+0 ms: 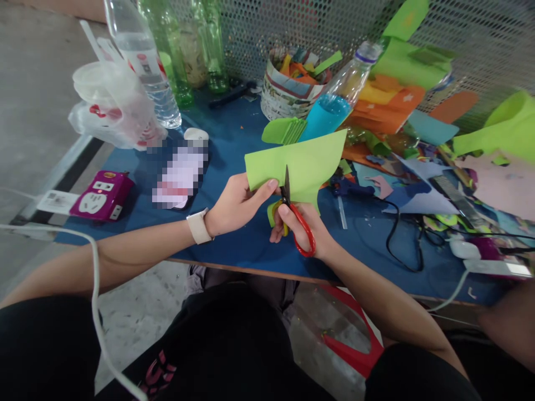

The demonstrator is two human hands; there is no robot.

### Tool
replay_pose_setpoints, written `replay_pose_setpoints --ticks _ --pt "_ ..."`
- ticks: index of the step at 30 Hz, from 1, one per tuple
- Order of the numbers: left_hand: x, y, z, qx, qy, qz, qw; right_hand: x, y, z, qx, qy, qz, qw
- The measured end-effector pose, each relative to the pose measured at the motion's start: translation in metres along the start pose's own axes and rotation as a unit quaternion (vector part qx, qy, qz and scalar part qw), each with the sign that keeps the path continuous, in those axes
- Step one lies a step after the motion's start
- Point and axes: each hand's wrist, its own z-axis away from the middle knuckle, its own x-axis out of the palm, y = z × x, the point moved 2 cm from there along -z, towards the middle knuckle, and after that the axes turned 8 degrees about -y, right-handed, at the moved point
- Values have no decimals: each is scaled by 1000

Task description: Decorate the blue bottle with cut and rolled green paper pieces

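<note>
My left hand (240,203) pinches the lower left part of a light green sheet of craft paper (309,159), its thumb lying on top. In my right hand (307,225) is a pair of scissors with a red and a yellow handle (304,236). The dark blade lies over the front of the sheet, pointing away from me. Whether the other blade is under the sheet is hidden. The sheet has a straight upper edge and a curved cut on its right side. Just behind it leans a bundle of green cut strips (285,131), beside a bottle of blue liquid (328,114).
On the blue table (225,245) lie a phone (181,175) and a purple socket adapter (102,195) at left. A bagged cup (121,108) and water bottle (144,67) stand behind. A woven basket (280,92) holds scraps; paper pieces (422,181) and black cable (390,239) crowd the right.
</note>
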Motion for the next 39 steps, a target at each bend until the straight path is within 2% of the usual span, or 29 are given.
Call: replay_pose_setpoints --ticks 6,31,39 --pt "-1 -1 2 -5 0 -38 999 0 -2 0 2 0 14 1000" --pt "-1 0 1 12 -8 -40 999 0 -3 1 6 -8 29 1000" --pt "-3 0 2 0 -12 -78 997 1 -3 1 10 -4 23 1000"
